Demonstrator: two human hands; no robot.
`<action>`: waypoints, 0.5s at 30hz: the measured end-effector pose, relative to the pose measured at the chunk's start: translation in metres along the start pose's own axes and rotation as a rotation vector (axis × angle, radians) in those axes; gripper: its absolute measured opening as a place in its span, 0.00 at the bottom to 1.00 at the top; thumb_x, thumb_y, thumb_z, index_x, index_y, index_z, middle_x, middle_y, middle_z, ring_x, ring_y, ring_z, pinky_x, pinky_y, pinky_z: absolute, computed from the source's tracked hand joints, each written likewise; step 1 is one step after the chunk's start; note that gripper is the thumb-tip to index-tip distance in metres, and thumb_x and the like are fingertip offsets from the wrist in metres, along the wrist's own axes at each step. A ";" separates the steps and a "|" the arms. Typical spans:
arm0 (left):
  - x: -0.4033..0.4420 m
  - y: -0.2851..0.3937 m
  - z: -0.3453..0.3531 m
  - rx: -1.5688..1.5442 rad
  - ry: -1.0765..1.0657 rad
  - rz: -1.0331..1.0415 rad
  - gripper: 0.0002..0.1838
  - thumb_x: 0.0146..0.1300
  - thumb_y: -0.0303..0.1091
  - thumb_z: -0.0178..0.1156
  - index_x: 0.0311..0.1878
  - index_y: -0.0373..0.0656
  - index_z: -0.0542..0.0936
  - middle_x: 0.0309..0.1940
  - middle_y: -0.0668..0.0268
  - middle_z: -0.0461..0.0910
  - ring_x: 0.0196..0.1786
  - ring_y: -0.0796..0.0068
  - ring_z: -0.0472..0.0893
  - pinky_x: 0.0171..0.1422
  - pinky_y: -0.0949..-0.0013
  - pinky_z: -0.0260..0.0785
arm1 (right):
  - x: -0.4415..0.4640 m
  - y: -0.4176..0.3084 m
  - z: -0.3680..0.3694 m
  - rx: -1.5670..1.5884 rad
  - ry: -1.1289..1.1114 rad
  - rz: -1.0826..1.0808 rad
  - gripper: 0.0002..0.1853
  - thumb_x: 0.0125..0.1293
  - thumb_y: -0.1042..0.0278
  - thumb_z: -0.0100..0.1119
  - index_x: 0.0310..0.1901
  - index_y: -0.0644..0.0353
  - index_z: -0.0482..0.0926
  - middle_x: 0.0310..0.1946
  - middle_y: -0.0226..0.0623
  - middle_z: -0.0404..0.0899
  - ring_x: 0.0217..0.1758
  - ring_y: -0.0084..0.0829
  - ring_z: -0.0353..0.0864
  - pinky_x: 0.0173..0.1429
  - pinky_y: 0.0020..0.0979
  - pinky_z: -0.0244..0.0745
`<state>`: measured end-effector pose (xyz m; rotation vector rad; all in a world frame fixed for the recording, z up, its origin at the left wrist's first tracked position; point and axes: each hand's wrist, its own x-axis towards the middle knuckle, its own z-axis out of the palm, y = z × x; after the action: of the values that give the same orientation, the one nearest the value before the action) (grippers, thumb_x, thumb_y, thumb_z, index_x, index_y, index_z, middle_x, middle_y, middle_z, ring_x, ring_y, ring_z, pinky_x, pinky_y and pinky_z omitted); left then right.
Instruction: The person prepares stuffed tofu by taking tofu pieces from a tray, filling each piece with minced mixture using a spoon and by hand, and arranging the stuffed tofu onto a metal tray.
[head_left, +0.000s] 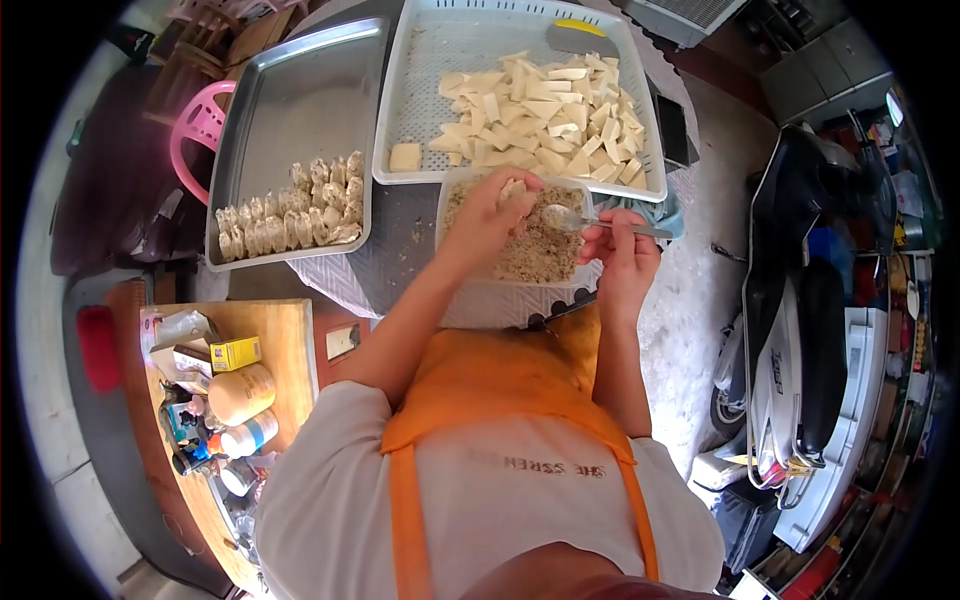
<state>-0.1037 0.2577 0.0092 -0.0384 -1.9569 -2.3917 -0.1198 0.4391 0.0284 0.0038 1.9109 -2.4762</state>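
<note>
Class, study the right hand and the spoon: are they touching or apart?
Touching. The head view shows the right hand gripping the spoon, with fingers across its handle and the handle's end sticking out past them.

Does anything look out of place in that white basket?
Only slightly: one squarish pale piece lies in the near-left corner of the white basket, set apart from the heap of mostly wedge-shaped pieces.
</note>
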 end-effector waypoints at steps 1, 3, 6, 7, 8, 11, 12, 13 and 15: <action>0.001 -0.001 -0.001 -0.104 -0.007 -0.054 0.09 0.66 0.31 0.50 0.46 0.40 0.72 0.34 0.68 0.73 0.31 0.80 0.71 0.31 0.78 0.64 | -0.001 0.001 -0.002 -0.002 0.006 0.002 0.11 0.70 0.67 0.46 0.37 0.66 0.75 0.22 0.38 0.77 0.17 0.24 0.74 0.23 0.24 0.73; 0.001 0.001 -0.001 -0.139 -0.005 -0.092 0.08 0.68 0.33 0.48 0.43 0.41 0.73 0.28 0.70 0.71 0.28 0.81 0.69 0.28 0.77 0.61 | -0.001 0.002 -0.006 -0.007 0.018 0.003 0.11 0.70 0.66 0.46 0.38 0.66 0.75 0.22 0.39 0.77 0.18 0.24 0.74 0.23 0.24 0.73; 0.002 0.007 0.006 -0.191 0.050 -0.147 0.08 0.69 0.34 0.46 0.38 0.42 0.72 0.25 0.70 0.69 0.24 0.81 0.66 0.26 0.77 0.59 | -0.002 0.003 -0.009 -0.024 0.026 0.006 0.11 0.70 0.67 0.46 0.38 0.66 0.74 0.22 0.38 0.77 0.18 0.24 0.74 0.23 0.24 0.72; 0.003 0.007 0.009 -0.208 0.076 -0.166 0.09 0.69 0.35 0.46 0.36 0.42 0.72 0.24 0.70 0.68 0.22 0.81 0.65 0.25 0.77 0.58 | -0.002 0.004 -0.010 -0.030 0.022 0.005 0.11 0.70 0.67 0.46 0.38 0.66 0.74 0.22 0.38 0.77 0.18 0.24 0.74 0.23 0.24 0.72; 0.005 0.006 0.009 -0.302 0.055 -0.165 0.10 0.69 0.36 0.46 0.34 0.43 0.71 0.23 0.70 0.67 0.21 0.81 0.64 0.24 0.77 0.56 | -0.002 0.004 -0.011 -0.036 0.019 0.004 0.11 0.70 0.67 0.46 0.38 0.66 0.74 0.22 0.38 0.77 0.18 0.24 0.74 0.23 0.24 0.72; 0.009 0.001 0.006 -0.531 -0.007 -0.223 0.14 0.70 0.40 0.45 0.30 0.43 0.69 0.19 0.70 0.65 0.17 0.80 0.61 0.20 0.78 0.53 | -0.006 0.004 -0.009 -0.057 0.012 -0.011 0.11 0.71 0.67 0.46 0.38 0.66 0.73 0.22 0.38 0.77 0.18 0.23 0.74 0.23 0.23 0.72; 0.010 -0.001 0.002 -0.573 -0.026 -0.281 0.15 0.70 0.41 0.45 0.30 0.42 0.68 0.17 0.70 0.64 0.16 0.79 0.61 0.18 0.77 0.52 | -0.007 0.003 -0.008 -0.064 0.007 -0.020 0.11 0.71 0.67 0.46 0.38 0.66 0.73 0.22 0.38 0.77 0.18 0.23 0.74 0.24 0.23 0.72; 0.011 -0.002 -0.001 -0.614 -0.045 -0.340 0.15 0.70 0.42 0.44 0.30 0.42 0.67 0.16 0.70 0.64 0.16 0.79 0.61 0.16 0.76 0.51 | -0.008 0.003 -0.007 -0.072 0.005 -0.025 0.11 0.71 0.67 0.46 0.38 0.66 0.73 0.22 0.38 0.77 0.18 0.22 0.73 0.24 0.23 0.71; 0.010 -0.003 0.004 -0.481 -0.004 -0.301 0.16 0.70 0.42 0.44 0.29 0.42 0.67 0.14 0.71 0.62 0.14 0.80 0.60 0.15 0.76 0.50 | -0.010 0.003 -0.004 -0.083 0.002 -0.033 0.11 0.71 0.67 0.46 0.37 0.66 0.73 0.22 0.37 0.77 0.18 0.21 0.73 0.24 0.22 0.71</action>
<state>-0.1137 0.2625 0.0073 0.2490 -1.4251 -2.9999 -0.1101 0.4422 0.0249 -0.0268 2.0291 -2.4156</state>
